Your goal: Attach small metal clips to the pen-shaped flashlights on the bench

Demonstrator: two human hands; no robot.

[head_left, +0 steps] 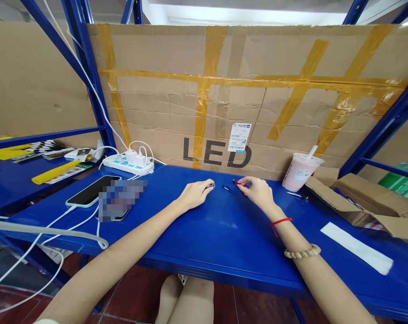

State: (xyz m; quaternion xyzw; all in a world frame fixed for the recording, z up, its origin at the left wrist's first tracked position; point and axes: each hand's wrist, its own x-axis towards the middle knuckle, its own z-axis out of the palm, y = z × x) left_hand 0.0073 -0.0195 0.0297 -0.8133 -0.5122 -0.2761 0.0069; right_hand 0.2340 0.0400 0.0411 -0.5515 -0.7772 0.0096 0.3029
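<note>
Flanking the blue piece [227,188], the left hand [194,194] pinches a shiny bit [210,185], the right hand [257,191] a red piece [235,182], all likely light, stiff, slick, best held mid-length.

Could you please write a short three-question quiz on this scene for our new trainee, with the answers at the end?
1. Which hand holds a small red object in its fingers?
2. True or false: the drink cup stands to the right of the power strip.
3. What lies on the blue table between the left hand and the right hand?
A) a phone
B) a small blue piece
C) a white strip

Key: 1. The right hand. 2. True. 3. B.
</note>
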